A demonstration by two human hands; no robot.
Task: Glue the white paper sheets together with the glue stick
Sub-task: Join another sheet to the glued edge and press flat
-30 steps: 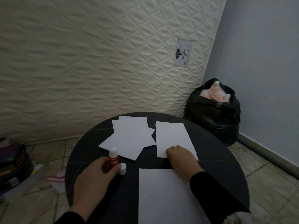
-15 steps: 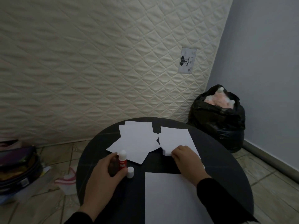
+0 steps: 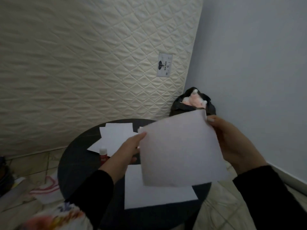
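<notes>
A white paper sheet (image 3: 181, 151) is held up in the air above the round black table (image 3: 78, 163). My left hand (image 3: 131, 146) grips its left edge and my right hand (image 3: 232, 143) grips its upper right corner. The red glue stick (image 3: 103, 155) stands uncapped on the table, left of my left wrist, with no hand on it. Another white sheet (image 3: 152, 195) lies flat on the near side of the table. A loose pile of white sheets (image 3: 114, 136) lies at the far side, partly hidden by the raised sheet.
A quilted cream mattress (image 3: 83, 63) leans upright behind the table. A black bag (image 3: 187, 107) with pink stuffing sits in the corner by the grey wall. Cloth and clutter (image 3: 44, 188) lie on the tiled floor at the left.
My left hand let go of the glue stick, which stays standing on the table. Both hands lifted a sheet from the right-hand pile into the air.
</notes>
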